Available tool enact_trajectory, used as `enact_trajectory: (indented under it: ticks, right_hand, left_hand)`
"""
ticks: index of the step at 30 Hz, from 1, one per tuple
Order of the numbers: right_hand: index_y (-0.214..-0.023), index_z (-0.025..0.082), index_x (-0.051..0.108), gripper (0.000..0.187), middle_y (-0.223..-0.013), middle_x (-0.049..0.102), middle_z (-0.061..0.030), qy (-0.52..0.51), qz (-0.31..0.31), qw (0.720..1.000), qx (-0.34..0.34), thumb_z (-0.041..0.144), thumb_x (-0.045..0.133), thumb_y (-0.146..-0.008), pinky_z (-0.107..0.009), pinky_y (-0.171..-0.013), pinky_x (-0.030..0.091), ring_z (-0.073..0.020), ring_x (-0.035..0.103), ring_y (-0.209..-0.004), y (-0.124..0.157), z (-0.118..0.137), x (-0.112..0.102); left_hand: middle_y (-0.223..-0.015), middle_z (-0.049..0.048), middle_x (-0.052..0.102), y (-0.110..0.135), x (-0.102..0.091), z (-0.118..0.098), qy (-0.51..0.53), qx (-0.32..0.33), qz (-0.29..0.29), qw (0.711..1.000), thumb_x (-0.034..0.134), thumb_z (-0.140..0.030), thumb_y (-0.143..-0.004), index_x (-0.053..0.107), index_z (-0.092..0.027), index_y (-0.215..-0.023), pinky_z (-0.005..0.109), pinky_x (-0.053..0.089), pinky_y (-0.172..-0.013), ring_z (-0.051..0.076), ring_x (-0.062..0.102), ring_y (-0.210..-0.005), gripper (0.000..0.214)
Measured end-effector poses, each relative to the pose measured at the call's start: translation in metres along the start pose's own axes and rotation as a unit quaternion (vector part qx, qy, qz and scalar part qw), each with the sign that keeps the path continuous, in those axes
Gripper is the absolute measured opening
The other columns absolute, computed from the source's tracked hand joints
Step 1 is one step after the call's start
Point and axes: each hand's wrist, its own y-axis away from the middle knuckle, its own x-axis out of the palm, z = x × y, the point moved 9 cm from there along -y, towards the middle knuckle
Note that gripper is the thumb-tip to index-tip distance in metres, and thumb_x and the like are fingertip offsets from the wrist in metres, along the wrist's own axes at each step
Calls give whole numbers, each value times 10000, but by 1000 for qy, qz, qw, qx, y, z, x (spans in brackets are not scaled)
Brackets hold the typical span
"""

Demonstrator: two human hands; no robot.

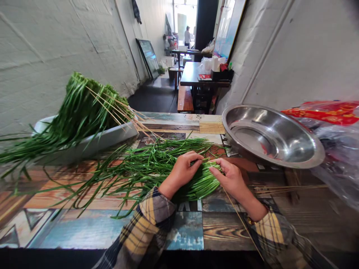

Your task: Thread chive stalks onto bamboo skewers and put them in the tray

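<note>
Long green garlic chives (157, 158) lie spread over the patchwork-print table, stalk ends gathered towards the right. My left hand (183, 170) rests on this pile, fingertips pinched together at the stalks near its far right end. Beside it, my right hand (231, 177) has thumb and fingers closed on the ends of the chives. A thin wooden skewer (241, 216) runs from under my right hand towards the table's near edge; its tip is hidden among the stalks. The two hands are close together but apart.
A white tray (84, 144) at left holds a thick stack of skewered chives (89, 101), skewers sticking out rightwards. At right stand a steel basin (297, 151) and plastic bags (336, 149). Loose skewers (288, 189) lie below the basin. Further back are another table (192, 73) and a distant person (187, 35).
</note>
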Motion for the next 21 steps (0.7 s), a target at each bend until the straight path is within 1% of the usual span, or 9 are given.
enact_trajectory:
  ticks: [2, 5, 10, 14, 21]
  right_hand:
    - [-923, 176, 660, 209, -790, 712, -31, 1, 2, 1000, 1, 350, 565, -858, -256, -618, 471, -165, 639, -665, 0, 0, 0]
    - [-946, 178, 652, 212, -813, 711, -39, 1, -1, 1000, 5, 348, 560, -859, -264, -626, 470, -172, 639, -684, 0, -1, 0]
    - [-1073, 180, 619, 281, -878, 701, -51, -8, -11, 1000, 20, 347, 570, -853, -281, -661, 481, -177, 636, -716, 1, -7, 1]
    - [-1041, 176, 616, 265, -889, 695, -60, 4, -24, 1000, 7, 358, 570, -853, -288, -683, 479, -188, 635, -753, 2, -7, 0]
    - [-948, 184, 617, 218, -824, 689, -46, 45, -35, 998, -22, 374, 552, -863, -271, -616, 452, -173, 609, -670, 3, -2, 0]
  left_hand:
    - [-808, 44, 658, 0, 2, -2, 9, 4, -12, 1000, 546, -148, -858, 686, -147, -845, 263, 445, -735, 154, 598, -781, 141]
    - [-783, 32, 645, 1, 7, -6, 20, 10, -9, 1000, 577, -157, -840, 668, -147, -812, 255, 432, -713, 147, 583, -754, 96]
    - [-748, 18, 634, 1, 8, -7, 18, 2, -9, 1000, 597, -142, -817, 640, -146, -750, 247, 414, -700, 141, 570, -735, 80]
    - [-727, 11, 632, 1, 9, -4, 24, -11, -9, 1000, 585, -132, -815, 632, -147, -727, 242, 413, -693, 137, 566, -720, 101]
    - [-724, 14, 618, 2, 13, -7, 43, 1, 16, 999, 583, -132, -817, 657, -146, -733, 241, 412, -688, 139, 564, -726, 113]
